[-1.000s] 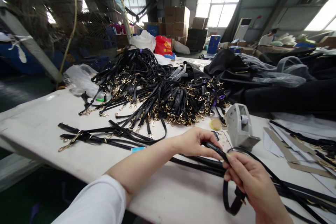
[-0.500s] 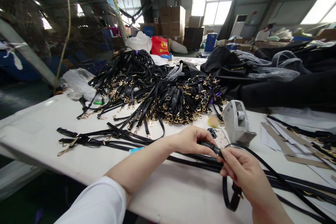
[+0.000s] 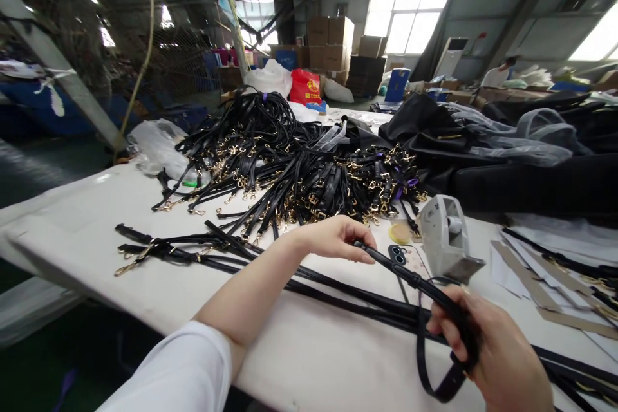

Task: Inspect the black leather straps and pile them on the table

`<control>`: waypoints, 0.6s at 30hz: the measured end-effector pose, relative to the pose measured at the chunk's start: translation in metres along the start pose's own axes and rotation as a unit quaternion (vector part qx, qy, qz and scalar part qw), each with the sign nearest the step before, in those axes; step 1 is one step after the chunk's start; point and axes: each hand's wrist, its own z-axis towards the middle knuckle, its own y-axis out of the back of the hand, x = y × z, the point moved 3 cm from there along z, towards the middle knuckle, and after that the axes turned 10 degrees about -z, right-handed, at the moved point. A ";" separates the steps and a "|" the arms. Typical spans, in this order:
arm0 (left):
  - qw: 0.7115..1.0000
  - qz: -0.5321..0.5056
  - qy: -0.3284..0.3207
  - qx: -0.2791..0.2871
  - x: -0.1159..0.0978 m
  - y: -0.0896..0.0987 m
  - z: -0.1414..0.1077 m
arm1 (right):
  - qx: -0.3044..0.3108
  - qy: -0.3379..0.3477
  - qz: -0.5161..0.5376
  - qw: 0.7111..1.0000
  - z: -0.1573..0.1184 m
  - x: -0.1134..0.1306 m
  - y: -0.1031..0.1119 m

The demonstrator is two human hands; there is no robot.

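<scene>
A black strap (image 3: 393, 266) runs between my two hands above the table. My left hand (image 3: 340, 239) pinches its upper end between thumb and fingers. Lower and to the right, my right hand (image 3: 497, 341) is closed around the same strap, and a loop of it with a bit of gold hardware hangs below. Beneath the hands, more long black straps (image 3: 347, 293) lie across the table. Their ends at the left carry gold snap hooks (image 3: 126, 268). Just behind the held strap lies a phone (image 3: 410, 257), partly covered.
A large heap of black straps with gold clasps (image 3: 299, 167) covers the table's middle. A grey-white tape dispenser (image 3: 447, 238) and yellow tape roll (image 3: 400, 232) stand right of it. Black material (image 3: 531, 187) is piled at the right, near cardboard strips (image 3: 524, 273). A person (image 3: 497, 75) is far back.
My hands have moved apart, right hand down and to the right, left hand slightly up and left, so the strap between them is stretched longer. The view has shifted slightly.
</scene>
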 end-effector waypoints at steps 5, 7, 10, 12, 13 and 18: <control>1.000 0.022 0.010 -0.017 -0.004 0.001 -0.002 | 0.017 0.018 -0.045 0.999 -0.005 0.010 -0.006; 0.999 0.031 0.005 -0.025 -0.007 0.000 -0.003 | 0.015 0.032 -0.064 0.997 -0.007 0.014 -0.009; 0.999 0.015 -0.002 -0.036 -0.008 0.000 -0.004 | -0.008 0.040 -0.089 0.995 -0.009 0.015 -0.011; 0.999 -0.011 -0.003 -0.033 -0.007 0.000 -0.004 | -0.025 0.033 -0.104 0.994 -0.008 0.011 -0.009; 0.999 -0.023 -0.004 -0.028 -0.006 0.000 -0.004 | -0.033 0.028 -0.106 0.993 -0.006 0.009 -0.007; 0.998 -0.057 0.001 -0.006 -0.006 -0.003 -0.001 | -0.023 0.018 -0.055 0.998 0.002 -0.001 0.004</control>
